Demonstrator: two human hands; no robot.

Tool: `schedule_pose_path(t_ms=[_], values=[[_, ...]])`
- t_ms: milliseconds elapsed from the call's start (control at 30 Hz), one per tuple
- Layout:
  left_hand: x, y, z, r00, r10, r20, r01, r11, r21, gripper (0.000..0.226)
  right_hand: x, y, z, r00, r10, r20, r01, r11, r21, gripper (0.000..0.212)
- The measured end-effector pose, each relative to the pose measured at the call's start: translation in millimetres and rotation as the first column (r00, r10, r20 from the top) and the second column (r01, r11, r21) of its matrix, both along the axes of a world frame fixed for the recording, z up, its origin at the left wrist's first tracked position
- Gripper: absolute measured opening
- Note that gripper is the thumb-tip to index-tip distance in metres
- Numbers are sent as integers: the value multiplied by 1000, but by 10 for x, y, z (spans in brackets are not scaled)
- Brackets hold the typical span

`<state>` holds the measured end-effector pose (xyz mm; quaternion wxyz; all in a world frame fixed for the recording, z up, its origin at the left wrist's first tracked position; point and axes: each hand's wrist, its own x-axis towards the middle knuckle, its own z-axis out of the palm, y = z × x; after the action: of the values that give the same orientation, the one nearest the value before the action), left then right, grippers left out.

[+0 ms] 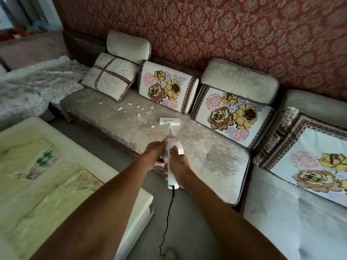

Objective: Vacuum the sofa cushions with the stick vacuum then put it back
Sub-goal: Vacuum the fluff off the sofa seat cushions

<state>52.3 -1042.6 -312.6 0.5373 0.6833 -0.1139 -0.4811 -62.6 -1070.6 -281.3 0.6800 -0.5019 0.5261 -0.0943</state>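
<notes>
A white corded stick vacuum [171,147] points away from me, its flat nozzle head [169,121] lying on the beige sofa seat cushion [206,147]. My left hand [154,154] grips the vacuum body from the left side. My right hand [178,166] grips the handle just behind it. Several small white paper scraps [139,109] lie scattered on the cushion left of and beyond the nozzle. A black cord [169,212] trails from the handle down to the floor.
Floral back cushions [167,85] [232,115] and plain beige pillows [109,76] lean against the red patterned wall. A pale coffee table [47,175] stands close on my left. Another sofa section [300,203] sits at right, with a spotted blanket [28,87] at left.
</notes>
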Motion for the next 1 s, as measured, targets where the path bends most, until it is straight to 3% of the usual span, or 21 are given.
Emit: schedule_pose_path(t_ms=[167,333,500,633,800,1000], values=[[-232,552,-11,1000,-1,-24,0,1000,-21,38,-223,550,-51,998,23,-56,-25,999,-40,66],[-343,1007,25,1000,0,-17,-1,1000,-18,28,-335,1035,-89,997,73,-16,-74,987,-142,58],[-332,1398,66,1000,22,-18,-22,1000,-16,35,-360,1385,72,995,98,-22,-100,988,-114,59],[-321,1593,69,999,43,-23,-44,999,-14,43,-386,1564,113,989,146,19,-141,978,-151,48],[-336,1769,98,997,71,2,-71,997,7,40,-394,1723,184,993,114,-14,-114,991,-73,62],[-340,1875,52,996,92,-15,-92,996,-5,36,-415,1790,181,990,139,-16,-139,989,-41,59]])
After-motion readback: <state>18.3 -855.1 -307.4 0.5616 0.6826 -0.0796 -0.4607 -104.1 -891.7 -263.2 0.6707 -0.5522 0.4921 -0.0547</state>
